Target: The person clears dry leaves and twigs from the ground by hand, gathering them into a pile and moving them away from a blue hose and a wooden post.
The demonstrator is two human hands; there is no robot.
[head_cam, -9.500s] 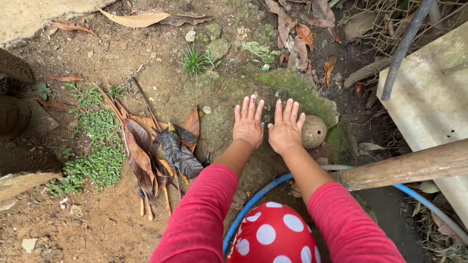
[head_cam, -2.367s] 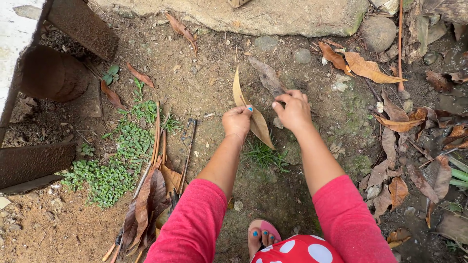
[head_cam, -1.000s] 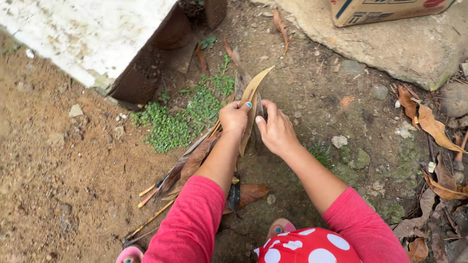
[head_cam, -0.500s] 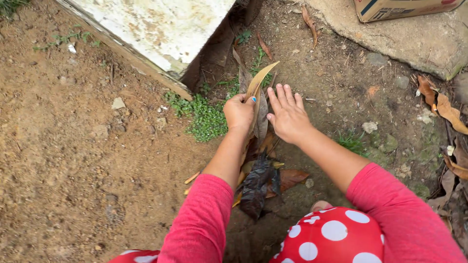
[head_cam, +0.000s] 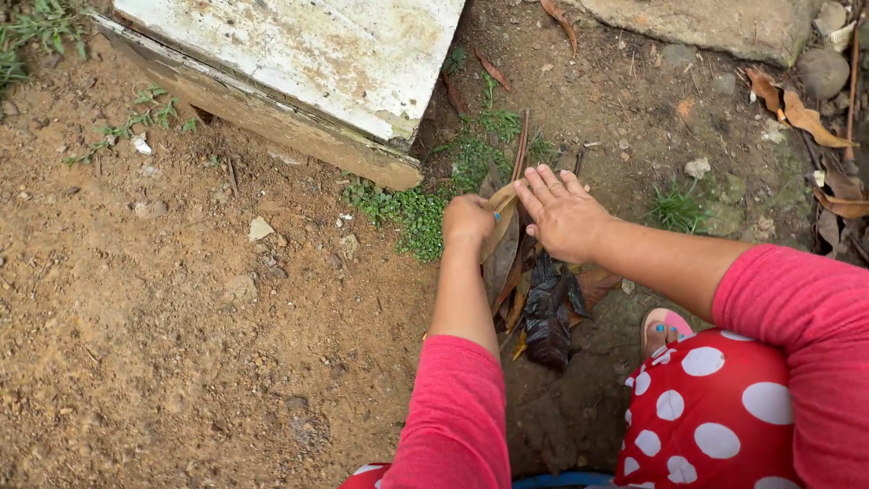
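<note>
Two hands: both mine, both over one leaf pile, red sleeves in the lower part of the view.
Near: red polka-dot skirt (head_cam: 715,417) at lower right, my sandalled foot (head_cam: 663,330) just beside it on the dirt.
Leaf pile (head_cam: 543,303): dry brown and blackened leaves lying on the ground between my forearms, directly under the hands.
Left hand (head_cam: 468,220): fist closed around the tan dry leaf (head_cam: 500,226); leaf runs up out of the fist and down toward the pile.
Right hand (head_cam: 563,213): flat, fingers spread, holding nothing; palm sits over the top of the pile, fingertips just beside the tan leaf.
Change: a second ago the right hand was pinching the leaves against my left; half a second ago it had opened. Now it is lower and flat over the pile. Bundle has come down with the left hand, close to the heap.
Meaning: my read is the gathered leaves are being added to the heap, right hand steadying.
Behind hands: green ground-cover patch (head_cam: 412,208), a thin brown stick (head_cam: 520,145) standing up from it.
Far left: weathered white slab (head_cam: 308,54), flaking, rusty edge, resting on bare soil.
Far right: grey stone ledge (head_cam: 715,23), scattered dry leaves (head_cam: 797,109) near it.
Packages: cardboard box seen on the ledge a moment ago is out of frame now; no labels or signs visible.
</note>
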